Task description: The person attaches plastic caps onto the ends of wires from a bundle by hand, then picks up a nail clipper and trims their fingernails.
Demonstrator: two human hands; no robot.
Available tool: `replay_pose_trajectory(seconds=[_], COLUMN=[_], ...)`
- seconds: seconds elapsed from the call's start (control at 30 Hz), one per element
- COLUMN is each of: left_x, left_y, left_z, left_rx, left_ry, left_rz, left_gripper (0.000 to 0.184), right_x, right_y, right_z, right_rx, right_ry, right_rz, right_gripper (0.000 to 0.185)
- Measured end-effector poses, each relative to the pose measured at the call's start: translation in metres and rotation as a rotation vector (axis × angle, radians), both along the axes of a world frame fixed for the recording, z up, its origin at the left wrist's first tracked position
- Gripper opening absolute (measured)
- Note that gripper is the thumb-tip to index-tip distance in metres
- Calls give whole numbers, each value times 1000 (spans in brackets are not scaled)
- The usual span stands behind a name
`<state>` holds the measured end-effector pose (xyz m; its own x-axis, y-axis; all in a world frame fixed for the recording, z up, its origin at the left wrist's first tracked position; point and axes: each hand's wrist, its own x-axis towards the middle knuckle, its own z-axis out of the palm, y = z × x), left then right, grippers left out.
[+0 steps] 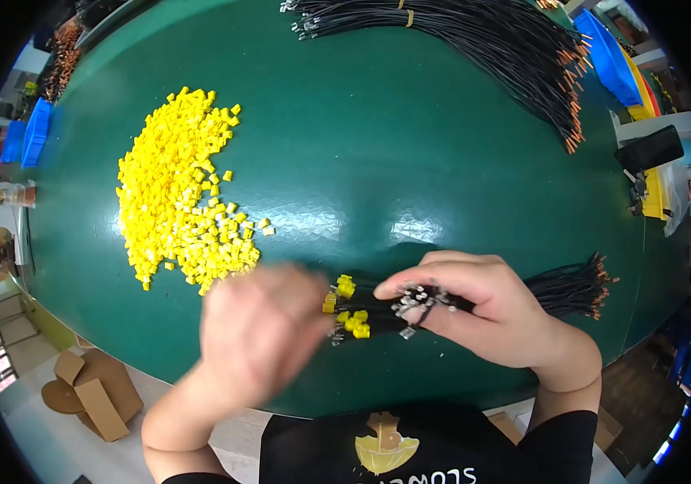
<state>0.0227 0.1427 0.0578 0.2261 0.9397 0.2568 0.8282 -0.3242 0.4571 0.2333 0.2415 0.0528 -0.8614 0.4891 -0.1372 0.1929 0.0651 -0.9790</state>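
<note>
My right hand (482, 310) is closed around a bundle of black wires, with their silver metal terminals (418, 302) sticking out between thumb and fingers. The copper ends (601, 290) of black wires show on the table to the right of that hand. Between my hands lie black wire ends with yellow plastic housings (353, 323) on them. My left hand (265, 331) is smeared by motion, beside these housings and just below a large heap of small yellow housings (176, 185). Its fingers cannot be made out, nor whether it holds anything.
A thick bundle of black wires (474, 48) with stripped copper ends lies across the far side of the green table (345, 145). Blue bins (607, 56) and a black phone (650, 148) are at the right edge. An open cardboard box (99, 395) stands below left.
</note>
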Motion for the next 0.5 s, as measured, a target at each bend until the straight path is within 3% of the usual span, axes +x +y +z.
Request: replay_pose_trajectory(seconds=[0.07, 0.27, 0.37, 0.5], left_x=[-18, -35, -28, -19], left_y=[17, 27, 31, 33], left_z=[-19, -41, -40, -32], left_rx=[66, 26, 111, 32], left_ry=[168, 144, 169, 114], left_rz=[326, 278, 245, 260], left_gripper=[25, 21, 18, 16], right_x=[-6, -11, -10, -14], right_y=[-7, -8, -9, -9], right_z=[-10, -15, -10, -13], right_rx=[-6, 125, -275, -482], right_ry=[31, 28, -50, -24], right_rz=[-34, -69, -203, -187], right_gripper=[30, 28, 23, 19])
